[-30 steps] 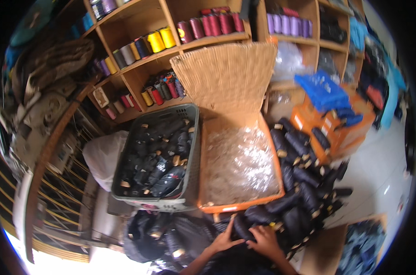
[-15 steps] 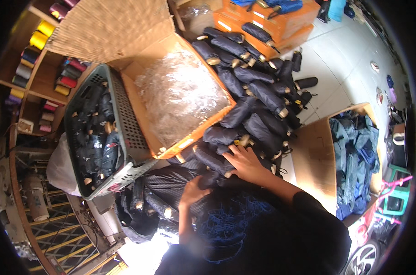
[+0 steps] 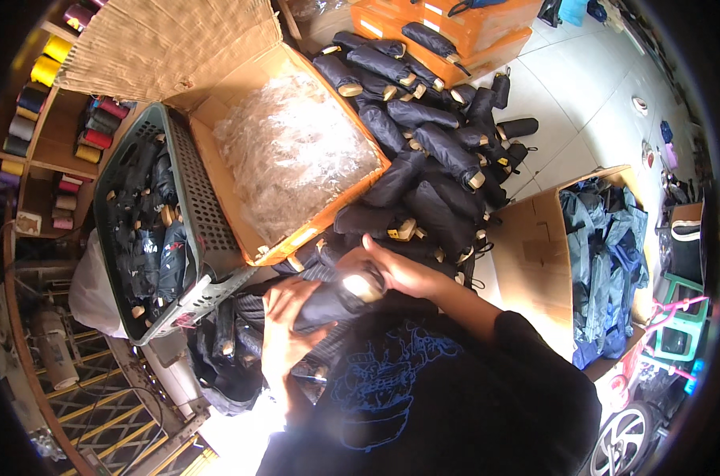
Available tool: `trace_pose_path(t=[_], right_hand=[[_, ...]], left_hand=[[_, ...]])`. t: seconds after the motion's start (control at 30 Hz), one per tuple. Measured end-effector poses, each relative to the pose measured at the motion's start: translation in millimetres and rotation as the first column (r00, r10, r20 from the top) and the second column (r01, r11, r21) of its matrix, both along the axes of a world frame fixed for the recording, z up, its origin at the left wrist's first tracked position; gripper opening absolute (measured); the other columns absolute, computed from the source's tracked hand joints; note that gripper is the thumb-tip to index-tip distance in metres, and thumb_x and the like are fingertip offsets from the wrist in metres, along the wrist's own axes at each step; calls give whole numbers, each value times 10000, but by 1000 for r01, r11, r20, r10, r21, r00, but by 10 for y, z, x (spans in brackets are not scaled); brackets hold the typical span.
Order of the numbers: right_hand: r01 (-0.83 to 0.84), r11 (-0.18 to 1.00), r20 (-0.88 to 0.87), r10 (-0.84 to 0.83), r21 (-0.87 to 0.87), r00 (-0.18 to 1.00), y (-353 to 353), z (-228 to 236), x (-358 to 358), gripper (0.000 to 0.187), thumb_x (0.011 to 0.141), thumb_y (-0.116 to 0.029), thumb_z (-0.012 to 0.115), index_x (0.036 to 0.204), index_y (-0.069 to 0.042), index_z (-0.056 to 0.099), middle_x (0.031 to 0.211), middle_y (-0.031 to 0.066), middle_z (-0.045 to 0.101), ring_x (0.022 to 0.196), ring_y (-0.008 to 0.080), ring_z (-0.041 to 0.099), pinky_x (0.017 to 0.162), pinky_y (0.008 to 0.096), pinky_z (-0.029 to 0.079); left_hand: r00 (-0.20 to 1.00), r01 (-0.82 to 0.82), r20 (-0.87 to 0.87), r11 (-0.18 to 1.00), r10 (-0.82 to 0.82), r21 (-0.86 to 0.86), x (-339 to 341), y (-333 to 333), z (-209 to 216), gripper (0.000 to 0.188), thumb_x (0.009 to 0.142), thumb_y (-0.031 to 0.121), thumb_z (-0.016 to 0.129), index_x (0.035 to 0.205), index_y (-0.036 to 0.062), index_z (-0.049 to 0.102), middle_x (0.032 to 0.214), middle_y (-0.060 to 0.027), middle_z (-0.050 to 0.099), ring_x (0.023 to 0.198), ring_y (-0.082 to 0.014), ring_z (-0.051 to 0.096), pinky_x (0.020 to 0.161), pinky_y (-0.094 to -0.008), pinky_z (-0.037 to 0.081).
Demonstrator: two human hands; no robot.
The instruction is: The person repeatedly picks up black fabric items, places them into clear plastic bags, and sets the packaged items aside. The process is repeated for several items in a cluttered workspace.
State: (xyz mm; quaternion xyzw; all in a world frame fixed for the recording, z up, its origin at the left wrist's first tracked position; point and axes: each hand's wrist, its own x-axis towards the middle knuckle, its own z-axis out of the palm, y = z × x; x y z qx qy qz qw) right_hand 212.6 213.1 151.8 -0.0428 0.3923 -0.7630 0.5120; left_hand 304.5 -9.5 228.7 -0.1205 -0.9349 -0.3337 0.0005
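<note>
A folded umbrella (image 3: pixel 319 308) in a dark sleeve lies across the front of my body, its pale handle end pointing right. My left hand (image 3: pixel 284 317) is wrapped around the sleeved body. At the handle end, my right hand (image 3: pixel 398 271) grips with its thumb raised, and its other fingers are partly hidden behind the umbrella. Just beyond my hands spreads a pile of similar dark umbrellas (image 3: pixel 447 159), with pale handle ends showing. Dark striped fabric (image 3: pixel 253 308) lies beside my left hand.
An open cardboard box (image 3: pixel 296 255) holds clear plastic wrappers. Left of it, a grey-green basket (image 3: pixel 223 194) contains more umbrellas. On the right, another carton (image 3: pixel 535 274) is filled with blue-green fabric pieces. Thread spools (image 3: pixel 46 70) sit on shelves at far left; orange cartons (image 3: pixel 487 36) stand behind.
My right hand has left the pile and come nearer my body. An umbrella is now lifted between both hands, and my left hand has moved left. The whole view has shifted slightly.
</note>
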Motion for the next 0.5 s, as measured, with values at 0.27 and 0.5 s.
trace_pose_path(t=[0.27,0.5], right_hand=[[66,997,159,-70,28,985,-61,51,-7,693,942,-321,584,1494,-179,189,1202,169,530,695,230,646,489,347,547],[86,993,-844,-112,-79,524,215,341,-116,1139,663,-453,836,1505,-25,200,1556,180,224,1463,275,143,1173,433,101]], left_hand=[[972,-162,-108,931,207,326,-296,35,-52,573,851,332,681,1307,29,511,1384,-197,486,1291,-330,455,1081,-453,329],[675,-738,653,-328,-343,590,-213,198,-945,808,905,688,369,1362,22,406,1268,-279,527,1054,-419,593,865,-532,519]])
